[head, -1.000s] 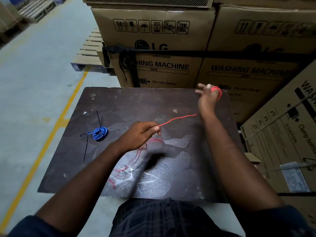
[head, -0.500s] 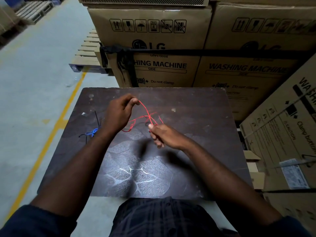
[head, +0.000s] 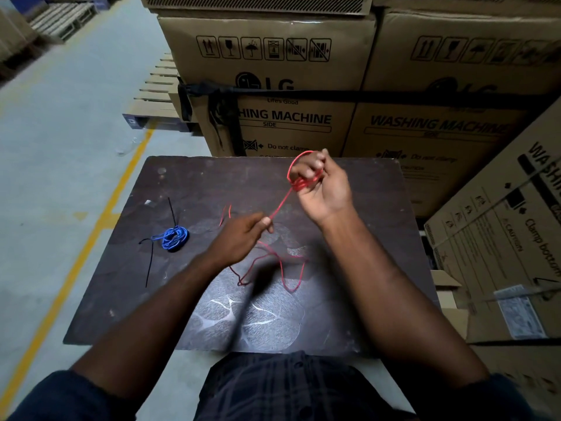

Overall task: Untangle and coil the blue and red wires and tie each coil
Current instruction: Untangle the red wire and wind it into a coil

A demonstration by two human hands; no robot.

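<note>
I am leaning over the dark worktop (head: pixel 182 189), where the blue wire (head: pixel 173 237) is lying coiled well out beyond my left hand with black ties (head: pixel 150 262) beside it, seemingly finished. My right hand (head: pixel 322 189) is closing around a small bundle of red wire (head: pixel 302 181) wound on its fingers, while my left hand (head: pixel 243 230), nearer me, is pinching the strand running up to it, the loose rest trailing on the worktop beneath both wrists. I judge I am mid-coiling the red; next I am needing to feed slack, keep wrapping, then tie it.
</note>
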